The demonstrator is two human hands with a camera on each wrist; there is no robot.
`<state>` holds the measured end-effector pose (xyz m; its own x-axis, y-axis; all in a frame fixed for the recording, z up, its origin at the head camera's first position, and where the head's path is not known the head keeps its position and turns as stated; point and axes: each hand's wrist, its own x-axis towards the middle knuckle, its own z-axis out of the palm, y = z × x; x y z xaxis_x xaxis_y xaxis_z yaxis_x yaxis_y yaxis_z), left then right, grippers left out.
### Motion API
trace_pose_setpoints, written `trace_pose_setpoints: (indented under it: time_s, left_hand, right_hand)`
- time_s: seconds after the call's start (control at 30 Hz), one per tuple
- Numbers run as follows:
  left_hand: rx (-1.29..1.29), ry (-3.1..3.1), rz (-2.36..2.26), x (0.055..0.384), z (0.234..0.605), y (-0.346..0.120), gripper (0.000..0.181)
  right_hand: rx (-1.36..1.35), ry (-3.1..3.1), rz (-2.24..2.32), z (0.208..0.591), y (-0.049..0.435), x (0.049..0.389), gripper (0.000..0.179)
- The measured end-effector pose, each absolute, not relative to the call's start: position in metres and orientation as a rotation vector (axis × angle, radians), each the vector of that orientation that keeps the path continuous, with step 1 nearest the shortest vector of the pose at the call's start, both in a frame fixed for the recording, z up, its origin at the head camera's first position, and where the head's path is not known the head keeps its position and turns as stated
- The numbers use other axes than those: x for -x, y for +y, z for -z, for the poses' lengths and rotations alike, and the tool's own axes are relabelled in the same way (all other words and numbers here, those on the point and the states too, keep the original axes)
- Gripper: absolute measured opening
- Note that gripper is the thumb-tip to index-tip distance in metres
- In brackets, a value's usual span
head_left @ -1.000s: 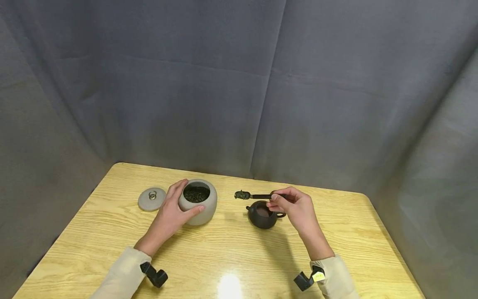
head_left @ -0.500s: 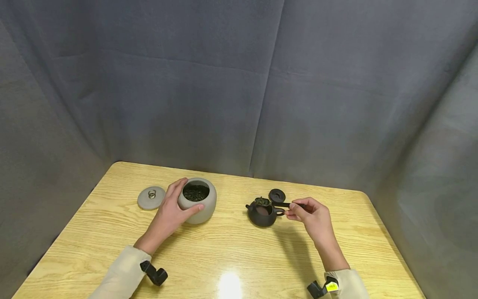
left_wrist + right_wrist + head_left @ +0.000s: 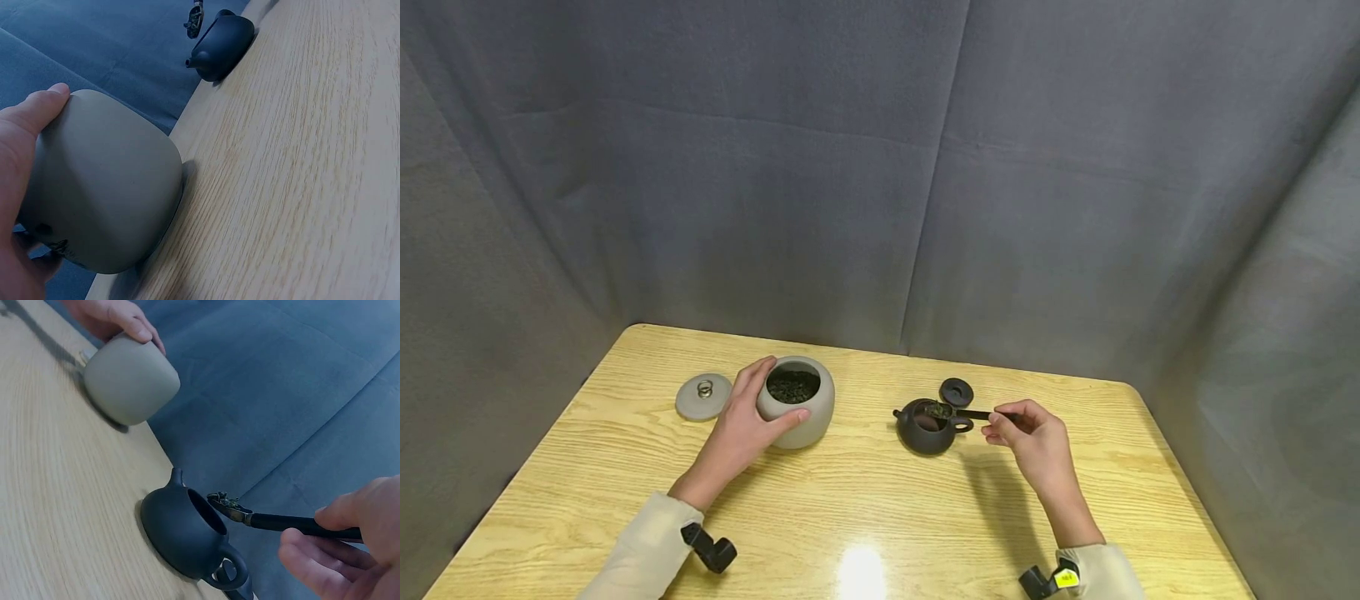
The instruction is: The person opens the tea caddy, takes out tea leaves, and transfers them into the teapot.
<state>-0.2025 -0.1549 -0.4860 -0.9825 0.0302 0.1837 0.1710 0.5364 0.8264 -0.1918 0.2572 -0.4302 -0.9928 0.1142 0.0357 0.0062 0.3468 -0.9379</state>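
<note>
My left hand (image 3: 747,422) holds a round grey tea jar (image 3: 811,425) by its side, thumb on the near face and fingers around the far rim. Dark tea leaves (image 3: 793,386) lie inside the jar. With thumb and fingers my right hand (image 3: 1037,442) pinches the black handle of a tea scoop (image 3: 282,523). Its bowl carries a heap of tea leaves (image 3: 225,500) over the mouth of a small dark teapot (image 3: 921,440). The teapot stands lidless, spout to the left and handle to the right, below the pinching fingers.
A grey jar lid (image 3: 703,400) with a ring on top lies left of the jar. The dark teapot lid (image 3: 957,392) rests just behind the teapot. A grey curtain (image 3: 820,208) rises behind the wooden table (image 3: 835,517).
The right hand has moved right and a little nearer, bringing the loaded scoop from behind the teapot to over its mouth, the bowl dipping lower. The left hand keeps its hold on the jar.
</note>
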Motion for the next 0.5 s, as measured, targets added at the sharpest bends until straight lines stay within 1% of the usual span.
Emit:
trace_pose_setpoints:
  time_s: [0.2, 0.5]
  left_hand:
    - [0.168, -2.624, 1.428, 0.2028, 0.4855, -0.1549, 0.105]
    - [0.173, -2.631, 1.439, 0.2015, 0.4845, -0.155, 0.106]
  right_hand:
    - [0.07, -2.55, -1.606, 0.4316, 0.2548, 0.1919, 0.016]
    - [0.075, -2.599, -1.499, 0.4308, 0.2544, 0.192, 0.016]
